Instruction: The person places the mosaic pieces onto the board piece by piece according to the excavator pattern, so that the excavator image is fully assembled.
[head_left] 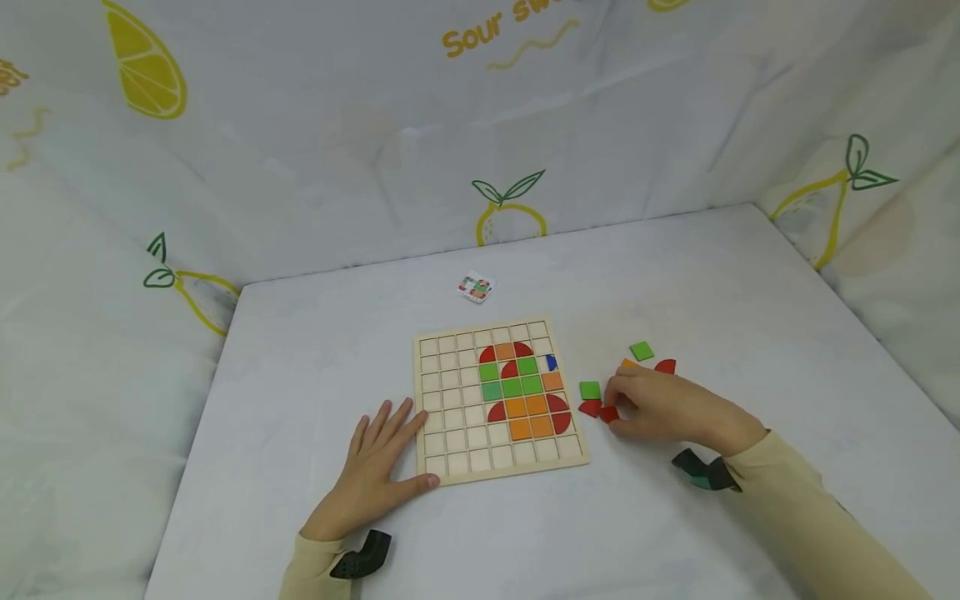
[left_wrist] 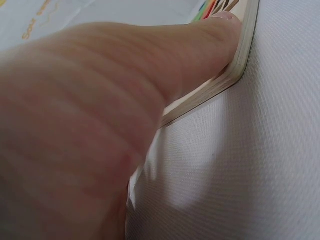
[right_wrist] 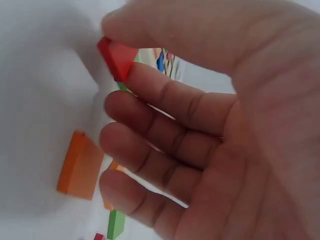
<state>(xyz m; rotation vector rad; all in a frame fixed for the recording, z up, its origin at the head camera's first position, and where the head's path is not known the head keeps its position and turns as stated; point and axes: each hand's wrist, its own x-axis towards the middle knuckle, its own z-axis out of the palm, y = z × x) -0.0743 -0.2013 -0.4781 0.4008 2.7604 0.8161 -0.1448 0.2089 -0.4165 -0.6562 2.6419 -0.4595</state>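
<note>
Left hand (head_left: 378, 467) lies flat, fingers straight, on the tabletop (head_left: 300, 375), thumb against the near left corner of the grid board (head_left: 457, 400). Right hand (head_left: 667, 408) sits just right of the board, thumb and forefinger pinching a red piece (right_wrist: 116, 57). An orange tile (right_wrist: 79, 172) lies just beside it; green square (head_left: 641, 351) farther back.

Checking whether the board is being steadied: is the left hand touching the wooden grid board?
Touching. In the left wrist view the thumb presses against the edge of the wooden grid board; the head view shows the left hand lying at its left near corner.
</note>
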